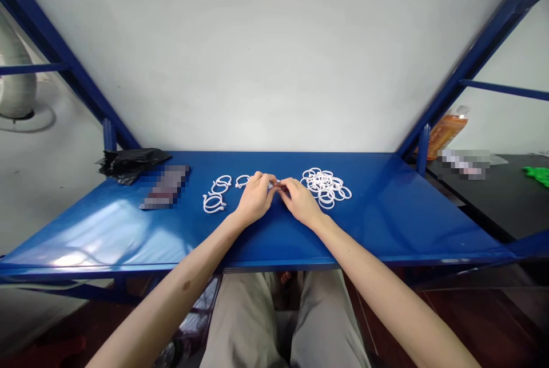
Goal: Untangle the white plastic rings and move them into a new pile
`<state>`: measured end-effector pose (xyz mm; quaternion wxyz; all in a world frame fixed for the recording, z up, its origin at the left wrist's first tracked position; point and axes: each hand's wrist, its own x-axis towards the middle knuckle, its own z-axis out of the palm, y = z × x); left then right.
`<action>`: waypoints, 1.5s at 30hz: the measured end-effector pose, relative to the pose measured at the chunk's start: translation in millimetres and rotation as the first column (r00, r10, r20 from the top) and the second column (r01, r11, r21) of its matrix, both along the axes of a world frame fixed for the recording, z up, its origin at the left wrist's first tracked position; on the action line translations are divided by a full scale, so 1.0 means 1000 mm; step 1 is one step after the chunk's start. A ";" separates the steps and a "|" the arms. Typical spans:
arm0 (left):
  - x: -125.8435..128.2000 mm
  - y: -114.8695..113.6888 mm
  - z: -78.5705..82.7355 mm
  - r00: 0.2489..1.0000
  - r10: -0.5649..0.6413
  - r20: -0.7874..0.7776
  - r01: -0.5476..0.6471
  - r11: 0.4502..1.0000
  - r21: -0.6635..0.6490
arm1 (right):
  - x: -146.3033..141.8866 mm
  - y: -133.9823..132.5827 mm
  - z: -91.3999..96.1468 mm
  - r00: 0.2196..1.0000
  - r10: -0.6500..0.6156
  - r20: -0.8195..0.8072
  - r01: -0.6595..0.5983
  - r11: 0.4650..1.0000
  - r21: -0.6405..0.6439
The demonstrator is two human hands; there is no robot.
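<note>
My left hand [255,196] and my right hand [299,198] meet over the middle of the blue table. The fingertips of both are pinched on a small white ring [278,181], mostly hidden behind the fingers. A heap of thin white plastic rings [326,185] lies just right of my right hand. To the left of my left hand are several more white rings [213,203], some overlapping, with small knobs at their ends. Another white ring [241,180] lies close by my left hand, partly covered by it.
The blue table [369,230] backs onto a pale wall [266,59], between slanted blue frame bars. At its left lie a black plastic bag [132,162] and a blurred-out flat object [166,187]. A dark surface [493,196] beyond the right bar holds an orange packet [446,133].
</note>
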<state>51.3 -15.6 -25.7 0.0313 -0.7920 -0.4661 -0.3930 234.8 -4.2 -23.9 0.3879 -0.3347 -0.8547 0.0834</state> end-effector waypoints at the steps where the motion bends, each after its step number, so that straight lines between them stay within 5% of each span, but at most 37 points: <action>1: 0.001 -0.001 0.001 1.000 0.002 0.027 -0.003 1.000 0.018 | 0.003 -0.001 0.001 1.000 0.002 -0.024 -0.003 1.000 -0.001; 10: -0.002 -0.002 0.003 0.997 0.057 0.055 -0.053 0.995 -0.079 | 0.004 -0.005 0.003 0.999 -0.018 -0.029 0.020 0.999 0.042; 27: -0.004 -0.005 0.004 0.992 -0.070 0.109 0.070 0.998 0.007 | 0.007 -0.006 0.003 0.998 -0.001 -0.057 -0.002 0.998 -0.064; 45: -0.004 -0.009 0.004 0.995 -0.087 -0.045 0.084 0.995 -0.051 | 0.010 0.001 -0.001 1.000 -0.027 -0.011 0.027 1.000 -0.004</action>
